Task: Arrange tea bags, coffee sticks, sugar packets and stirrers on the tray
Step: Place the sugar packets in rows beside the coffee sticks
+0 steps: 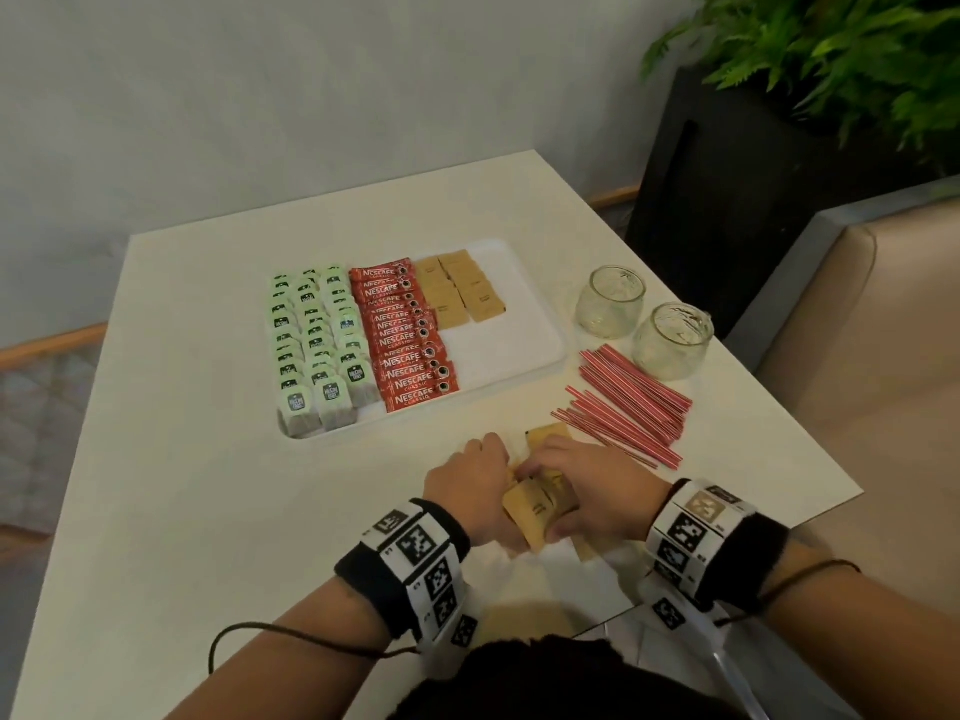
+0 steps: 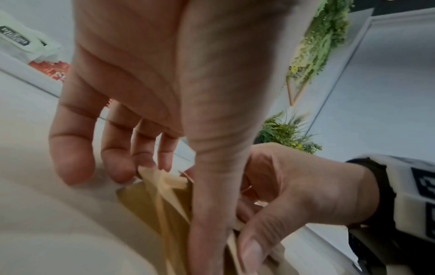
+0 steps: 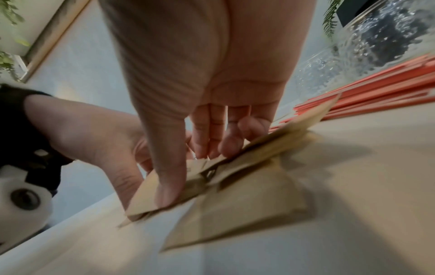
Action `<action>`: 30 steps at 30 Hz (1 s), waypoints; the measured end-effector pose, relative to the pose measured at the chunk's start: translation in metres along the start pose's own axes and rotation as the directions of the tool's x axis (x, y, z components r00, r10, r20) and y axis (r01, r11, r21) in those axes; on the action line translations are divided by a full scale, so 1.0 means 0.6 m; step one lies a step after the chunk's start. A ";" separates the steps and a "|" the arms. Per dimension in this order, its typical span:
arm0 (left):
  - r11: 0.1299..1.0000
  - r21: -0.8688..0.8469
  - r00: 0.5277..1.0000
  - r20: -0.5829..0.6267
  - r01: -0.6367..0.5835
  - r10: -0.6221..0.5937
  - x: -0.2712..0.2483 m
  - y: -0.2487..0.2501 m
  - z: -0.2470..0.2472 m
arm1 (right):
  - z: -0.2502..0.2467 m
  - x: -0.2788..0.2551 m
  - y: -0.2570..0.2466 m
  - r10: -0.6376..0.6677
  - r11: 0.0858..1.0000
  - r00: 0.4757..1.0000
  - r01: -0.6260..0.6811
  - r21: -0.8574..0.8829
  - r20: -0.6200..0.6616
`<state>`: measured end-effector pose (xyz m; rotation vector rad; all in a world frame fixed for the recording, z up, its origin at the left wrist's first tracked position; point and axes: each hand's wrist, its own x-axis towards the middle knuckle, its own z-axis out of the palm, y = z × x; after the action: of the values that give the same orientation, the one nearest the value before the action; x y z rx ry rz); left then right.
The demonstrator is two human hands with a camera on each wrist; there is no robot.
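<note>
Near the tray (image 1: 524, 350), both hands (image 1: 524, 485) gather sugar packets (image 1: 535, 504).

Both arms reach forward, side by side, with the palms facing down. Each wrist wears a black band with black-and-white square patterns. The left hand (image 1: 470, 478) has its fingers bent, and its thumb and fingertips (image 2: 164, 160) pinch the edges of brown packets. The right hand (image 1: 587, 488) is close beside it. Its thumb and fingers (image 3: 231, 143) press down on the same packets.
</note>
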<state>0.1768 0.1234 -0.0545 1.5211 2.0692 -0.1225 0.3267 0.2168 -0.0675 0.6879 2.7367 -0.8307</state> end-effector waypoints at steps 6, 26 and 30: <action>0.993 -0.122 1.000 0.024 -0.010 0.013 0.001 -0.001 0.003 | 0.010 0.000 -0.004 0.007 0.996 0.999 -0.003 0.084 -0.042; 0.618 -0.784 0.951 0.150 -0.052 0.271 -0.004 -0.017 -0.020 | -0.008 0.013 -0.002 0.235 0.603 0.964 -0.043 0.797 -0.126; 0.527 -0.850 0.979 0.092 -0.019 0.183 0.001 -0.027 -0.012 | -0.021 0.021 0.004 0.245 0.583 0.957 -0.020 0.812 -0.153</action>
<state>0.1593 0.1212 -0.0527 0.9291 1.4846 0.7019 0.3161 0.2303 -0.0625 1.2014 2.3159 -2.1256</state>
